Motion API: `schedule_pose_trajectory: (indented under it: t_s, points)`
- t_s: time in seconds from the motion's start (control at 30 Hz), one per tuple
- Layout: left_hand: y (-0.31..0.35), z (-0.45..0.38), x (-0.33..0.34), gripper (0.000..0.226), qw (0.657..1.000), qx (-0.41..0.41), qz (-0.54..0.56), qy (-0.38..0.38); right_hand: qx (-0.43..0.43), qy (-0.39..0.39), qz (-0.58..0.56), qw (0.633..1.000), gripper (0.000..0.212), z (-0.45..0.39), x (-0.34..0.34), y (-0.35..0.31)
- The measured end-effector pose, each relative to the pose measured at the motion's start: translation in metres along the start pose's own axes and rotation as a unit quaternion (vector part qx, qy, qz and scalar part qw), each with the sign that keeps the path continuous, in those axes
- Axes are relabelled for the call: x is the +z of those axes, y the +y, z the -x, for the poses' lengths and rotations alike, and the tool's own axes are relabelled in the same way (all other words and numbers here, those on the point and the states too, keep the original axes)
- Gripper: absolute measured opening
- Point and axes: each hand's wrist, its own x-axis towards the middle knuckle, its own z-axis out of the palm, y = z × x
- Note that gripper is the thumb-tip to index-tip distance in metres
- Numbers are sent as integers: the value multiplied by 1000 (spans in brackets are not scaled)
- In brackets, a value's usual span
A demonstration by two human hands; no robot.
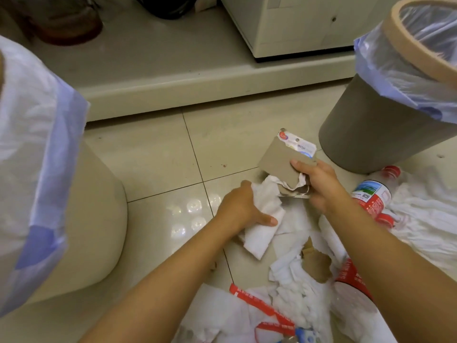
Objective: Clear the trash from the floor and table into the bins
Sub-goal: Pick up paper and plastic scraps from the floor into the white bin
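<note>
Both hands are down among the litter on the tiled floor (pixel 153 154). The right hand (pixel 319 184) pinches a piece of brown cardboard (pixel 277 164) with a printed packet (pixel 300 144) behind it and a scrap of tissue under its fingers. The left hand (pixel 243 209) curls round a wad of white paper towel (pixel 262 229). This looks like the gathering step. Plenty remains: more torn tissue (pixel 294 278) and a red-labelled plastic bottle (pixel 371 196) just beside the right wrist. The brown bin (pixel 371 134) stands near the right hand, the lined beige bin (pixel 81 219) off to the left. Next move, I'd judge: lift each handful clear and drop it over a rim without shedding loose scraps.
</note>
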Motion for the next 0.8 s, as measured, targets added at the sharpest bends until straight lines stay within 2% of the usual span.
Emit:
schedule_pose_trajectory:
  t_s: [0.07, 0.17, 0.23, 0.3, 0.37, 0.43, 0.47, 0.53, 0.63, 0.8]
  points:
    - [9, -2, 10, 77, 999, 6, 28, 28, 24, 0, -47, 999, 19, 3, 5, 8]
    - [10, -9, 8, 39, 995, -11, 77, 59, 9, 10, -59, 998, 22, 0, 6, 15]
    - [2, -11, 2, 41, 993, -27, 83, 80, -18, 41, -19, 999, 27, -8, 3, 15]
    - [-9, -11, -7, 50, 994, -41, 34, 91, -59, 91, 107, 988, 27, -21, -2, 12]
    - [-19, -10, -21, 55, 994, -50, -12, 101, -117, 119, 320, 932, 33, -34, -3, 6]
    - [-27, -9, -35, 55, 994, -56, -20, 96, -124, 86, 461, 874, 47, -41, 1, 0]
    - [-30, -9, -39, 53, 994, -58, -13, 90, -111, 58, 468, 875, 51, -43, 5, -3]
    - [-35, -7, -42, 48, 995, -56, 8, 81, -92, 23, 429, 898, 44, -42, 11, -2]
    - [-41, -3, -40, 47, 995, -51, 43, 80, -112, 37, 396, 911, 31, -36, 19, 5]
    - [-46, 2, -35, 53, 993, -50, 84, 72, -56, 45, 149, 986, 29, -19, 18, -2]
